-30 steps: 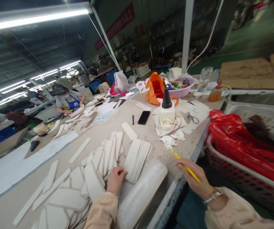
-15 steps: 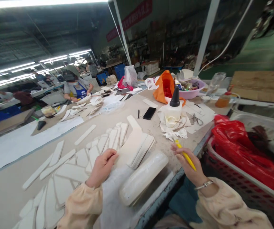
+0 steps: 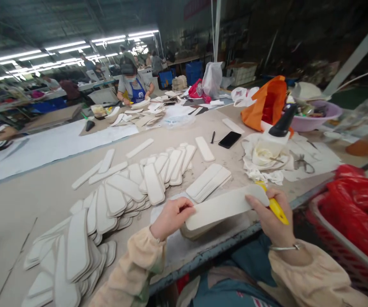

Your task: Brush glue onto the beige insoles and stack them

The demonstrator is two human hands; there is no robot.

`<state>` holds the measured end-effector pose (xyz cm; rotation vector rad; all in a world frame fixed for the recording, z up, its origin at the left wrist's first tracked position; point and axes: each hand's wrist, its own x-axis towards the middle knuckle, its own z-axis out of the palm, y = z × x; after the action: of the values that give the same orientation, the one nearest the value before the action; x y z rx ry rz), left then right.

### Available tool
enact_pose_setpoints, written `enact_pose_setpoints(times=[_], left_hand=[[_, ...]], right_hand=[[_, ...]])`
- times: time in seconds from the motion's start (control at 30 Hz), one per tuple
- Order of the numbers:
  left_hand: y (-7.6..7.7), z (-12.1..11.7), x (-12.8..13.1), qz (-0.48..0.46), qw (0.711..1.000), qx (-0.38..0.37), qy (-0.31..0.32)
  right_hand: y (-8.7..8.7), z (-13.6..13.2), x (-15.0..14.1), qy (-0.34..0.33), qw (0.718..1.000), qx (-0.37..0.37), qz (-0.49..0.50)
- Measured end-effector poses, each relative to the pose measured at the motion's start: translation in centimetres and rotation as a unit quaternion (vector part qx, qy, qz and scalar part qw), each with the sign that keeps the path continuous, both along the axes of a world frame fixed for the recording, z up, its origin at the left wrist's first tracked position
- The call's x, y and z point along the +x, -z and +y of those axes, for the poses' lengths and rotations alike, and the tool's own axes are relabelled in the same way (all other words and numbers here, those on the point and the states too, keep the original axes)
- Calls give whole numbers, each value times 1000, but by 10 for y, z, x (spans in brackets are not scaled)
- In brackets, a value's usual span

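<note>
My left hand [image 3: 174, 216] pinches the left end of a flat white panel [image 3: 224, 207] with rounded ends. At its right end, my right hand [image 3: 273, 213] grips the same panel. That hand also holds a yellow-handled tool [image 3: 278, 210], its working end mostly hidden behind the panel. Below the raised panel, a thicker pale piece [image 3: 200, 230] shows in part near the table edge. Just beyond lies a neat stack of white panels [image 3: 208, 182]. Many similar panels [image 3: 109, 198] spread in an overlapping heap left of my left hand.
A black-capped white bottle [image 3: 270, 138], crumpled tissue [image 3: 265, 175], scissors [image 3: 304, 163] and a phone [image 3: 230, 139] lie farther back. An orange bag [image 3: 264, 104] stands by a pink basin [image 3: 318, 116]. Right of the table is a crate with red plastic [image 3: 357, 209]. A co-worker [image 3: 135, 89] sits across.
My left hand has moved from the stack toward the right, and a panel is now raised between both hands. My right hand keeps the yellow-handled tool. The view has swung left.
</note>
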<state>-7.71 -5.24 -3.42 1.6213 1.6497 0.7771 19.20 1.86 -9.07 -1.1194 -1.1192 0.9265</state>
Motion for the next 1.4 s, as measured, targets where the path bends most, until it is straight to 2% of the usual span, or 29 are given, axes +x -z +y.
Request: enact_pose_setpoints(times=[0.1,0.23,0.37,0.5,0.67,0.9,1.17,1.4], left_hand=[[14,-9,-11,-1,998,16,-68],[36,-26,-28,-24,981,25,-189],[56,-45,-30,-62,966,15,-249],[70,-57,-16,-93,961,11,-262],[76,-64,0,-92,959,15,-269],[75,-63,9,-56,971,29,-230],[79,-63,12,-63,968,32,-239],[77,-61,16,-105,954,-43,-277]], right_hand=[[10,-3,-4,14,996,-8,-87],[14,-4,-8,10,994,-14,-109],[20,-2,-7,-10,992,-19,-125],[32,3,-5,-14,989,-5,-148],[40,7,-3,-21,985,10,-174],[39,9,-3,-20,977,40,-207],[32,6,-5,-13,969,38,-243],[27,9,3,1,943,64,-327]])
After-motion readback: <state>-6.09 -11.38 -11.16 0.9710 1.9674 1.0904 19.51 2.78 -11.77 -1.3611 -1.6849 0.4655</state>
